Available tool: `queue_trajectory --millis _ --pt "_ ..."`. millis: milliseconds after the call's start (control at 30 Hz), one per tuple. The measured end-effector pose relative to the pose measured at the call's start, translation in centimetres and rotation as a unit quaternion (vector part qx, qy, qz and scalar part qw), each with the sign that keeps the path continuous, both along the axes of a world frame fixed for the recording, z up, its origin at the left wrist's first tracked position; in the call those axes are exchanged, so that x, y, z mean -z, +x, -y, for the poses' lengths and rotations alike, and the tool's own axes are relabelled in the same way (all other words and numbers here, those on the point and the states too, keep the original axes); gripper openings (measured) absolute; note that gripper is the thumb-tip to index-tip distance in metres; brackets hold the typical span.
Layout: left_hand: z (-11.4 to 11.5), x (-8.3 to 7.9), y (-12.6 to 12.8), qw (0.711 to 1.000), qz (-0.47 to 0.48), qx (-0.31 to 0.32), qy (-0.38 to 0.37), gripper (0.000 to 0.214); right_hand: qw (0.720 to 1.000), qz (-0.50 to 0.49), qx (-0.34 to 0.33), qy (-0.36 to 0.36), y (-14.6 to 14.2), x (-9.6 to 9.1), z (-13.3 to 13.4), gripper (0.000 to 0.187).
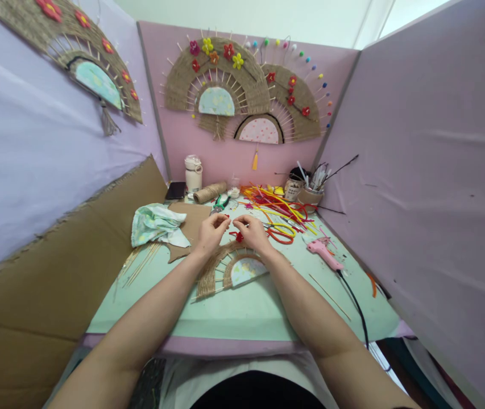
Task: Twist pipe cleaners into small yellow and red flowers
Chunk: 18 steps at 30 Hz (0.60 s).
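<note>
My left hand (212, 233) and my right hand (252, 233) meet above the table, fingertips nearly touching. Each has thumb and finger closed in a pinch. A tiny red bit (227, 216) shows at the left fingertips; what either pinch holds is too small to name. Below them lies a fan of twine woven over thin sticks (207, 278), partly covered by my right forearm. Its half-round centre (244, 270) is pale, flower-patterned cloth. By my right fingers, a red fuzzy flower (239, 236) sits at the fan's top edge.
Orange and yellow scissors (280, 234) lie right of my hands, near a pink glue gun (325, 253) with a black cord. Pipe cleaners (268, 199) are heaped behind. Patterned cloth (157, 224), cardboard (195, 221) and sticks lie left; a twine roll (210, 192) and bottle (193, 173) stand back.
</note>
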<state>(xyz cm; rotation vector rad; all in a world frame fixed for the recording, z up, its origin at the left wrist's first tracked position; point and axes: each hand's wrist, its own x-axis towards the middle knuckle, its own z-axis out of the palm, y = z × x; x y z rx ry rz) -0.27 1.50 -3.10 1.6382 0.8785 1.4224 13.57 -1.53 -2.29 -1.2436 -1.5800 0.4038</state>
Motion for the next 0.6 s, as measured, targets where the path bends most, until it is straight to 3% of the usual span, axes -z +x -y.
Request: queue_trajectory --millis 200,333,433,600 --pt "-0.2 0.5 0.3 0.999 0.003 0.020 -0.042 0.029 1.000 -0.022 0.010 0.003 0.5 0.1 -0.4 0.018" --pt "-0.7 1.7 0.9 0.985 -0.169 -0.004 -0.020 0.044 0.996 -0.070 0.046 0.014 1.4 0.3 -1.0 0.017" --pt "-0.8 2.4 1.3 0.950 -0.310 -0.013 0.038 0.034 0.995 -0.087 0.050 0.015 1.7 0.5 -1.3 0.018" --pt "-1.0 2.7 1.7 0.933 -0.357 0.009 0.038 0.018 0.996 -0.084 0.018 0.009 1.5 0.4 -1.2 0.018"
